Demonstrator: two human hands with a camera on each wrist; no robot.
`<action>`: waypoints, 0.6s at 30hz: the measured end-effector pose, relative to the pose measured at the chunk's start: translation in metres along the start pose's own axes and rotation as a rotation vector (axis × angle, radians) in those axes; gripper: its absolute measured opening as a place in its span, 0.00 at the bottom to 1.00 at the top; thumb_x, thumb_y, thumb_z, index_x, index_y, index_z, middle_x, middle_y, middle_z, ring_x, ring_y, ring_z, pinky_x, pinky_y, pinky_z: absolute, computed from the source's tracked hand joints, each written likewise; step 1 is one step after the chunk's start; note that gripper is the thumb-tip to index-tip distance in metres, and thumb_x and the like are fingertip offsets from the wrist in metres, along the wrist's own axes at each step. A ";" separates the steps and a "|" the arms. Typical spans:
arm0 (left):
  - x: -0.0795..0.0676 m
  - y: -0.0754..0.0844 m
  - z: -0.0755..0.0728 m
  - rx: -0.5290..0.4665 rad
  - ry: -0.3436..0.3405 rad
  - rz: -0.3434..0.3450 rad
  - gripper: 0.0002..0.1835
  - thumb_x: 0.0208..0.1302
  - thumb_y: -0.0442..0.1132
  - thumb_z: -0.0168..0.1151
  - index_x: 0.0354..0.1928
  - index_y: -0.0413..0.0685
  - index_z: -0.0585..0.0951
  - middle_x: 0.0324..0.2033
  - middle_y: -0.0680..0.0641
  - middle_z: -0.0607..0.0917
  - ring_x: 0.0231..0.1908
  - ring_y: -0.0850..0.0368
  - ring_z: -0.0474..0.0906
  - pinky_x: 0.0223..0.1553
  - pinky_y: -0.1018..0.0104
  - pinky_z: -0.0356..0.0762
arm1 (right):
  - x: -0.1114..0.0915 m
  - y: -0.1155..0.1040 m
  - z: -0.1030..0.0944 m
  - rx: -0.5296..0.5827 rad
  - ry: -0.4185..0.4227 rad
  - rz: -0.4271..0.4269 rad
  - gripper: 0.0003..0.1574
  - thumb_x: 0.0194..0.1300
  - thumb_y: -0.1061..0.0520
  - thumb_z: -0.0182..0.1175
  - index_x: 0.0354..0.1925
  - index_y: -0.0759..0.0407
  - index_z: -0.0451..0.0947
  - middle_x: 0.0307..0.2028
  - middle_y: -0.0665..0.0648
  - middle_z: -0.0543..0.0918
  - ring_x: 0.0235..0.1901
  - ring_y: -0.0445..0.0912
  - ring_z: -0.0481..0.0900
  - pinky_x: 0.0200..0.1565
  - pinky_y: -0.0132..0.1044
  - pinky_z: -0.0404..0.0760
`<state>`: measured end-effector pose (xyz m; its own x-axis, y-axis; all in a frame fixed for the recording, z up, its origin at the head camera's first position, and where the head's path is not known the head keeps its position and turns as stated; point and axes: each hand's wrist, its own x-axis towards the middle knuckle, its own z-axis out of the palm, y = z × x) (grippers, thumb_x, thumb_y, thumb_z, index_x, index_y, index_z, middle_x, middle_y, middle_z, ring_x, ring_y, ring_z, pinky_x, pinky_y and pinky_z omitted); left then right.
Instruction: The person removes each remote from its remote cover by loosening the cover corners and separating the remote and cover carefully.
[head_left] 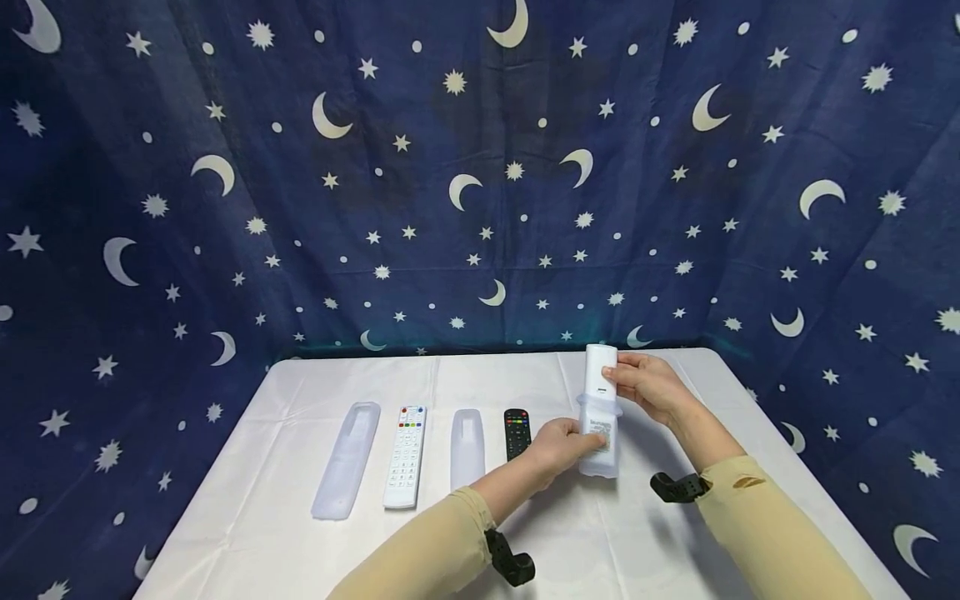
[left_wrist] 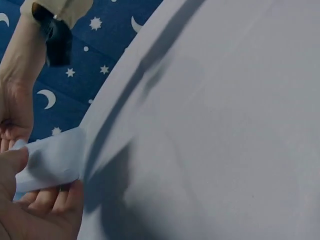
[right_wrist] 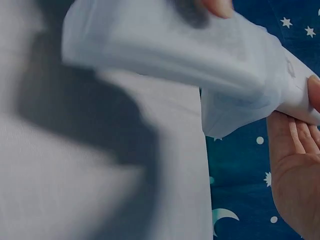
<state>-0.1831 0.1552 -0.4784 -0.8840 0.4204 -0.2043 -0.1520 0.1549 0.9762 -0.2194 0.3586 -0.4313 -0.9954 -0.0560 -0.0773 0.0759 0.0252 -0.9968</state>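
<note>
A white remote control (head_left: 599,362) stands partly inside a translucent silicone remote cover (head_left: 599,463), held up over the right part of the table. Its far end sticks out past the cover's flared or folded rim, and a printed label shows through the cover. My left hand (head_left: 557,450) grips the cover's near part, thumb on top and fingers beneath. With thumb and fingers, my right hand (head_left: 654,388) pinches the bare far end of the remote. In the right wrist view the cover (right_wrist: 150,55) bunches outward around the remote's middle.
On the white-covered table (head_left: 255,500) lie a long translucent cover (head_left: 347,462), a white remote with buttons up (head_left: 405,458), a shorter translucent cover (head_left: 467,446) and a black remote (head_left: 517,429), partly behind the left forearm. A dark blue star-and-moon curtain (head_left: 420,208) hangs behind.
</note>
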 end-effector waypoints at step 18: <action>0.009 0.005 -0.009 -0.047 0.070 0.000 0.19 0.66 0.43 0.71 0.53 0.39 0.82 0.35 0.49 0.86 0.35 0.56 0.85 0.39 0.59 0.87 | -0.007 -0.001 0.000 -0.073 -0.001 0.029 0.47 0.72 0.59 0.64 0.76 0.73 0.51 0.54 0.56 0.81 0.45 0.40 0.83 0.50 0.41 0.85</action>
<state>-0.1953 0.1519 -0.4750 -0.9125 0.3568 -0.2001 -0.1709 0.1118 0.9789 -0.2130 0.3588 -0.4299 -0.9928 -0.0548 -0.1066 0.1007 0.0999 -0.9899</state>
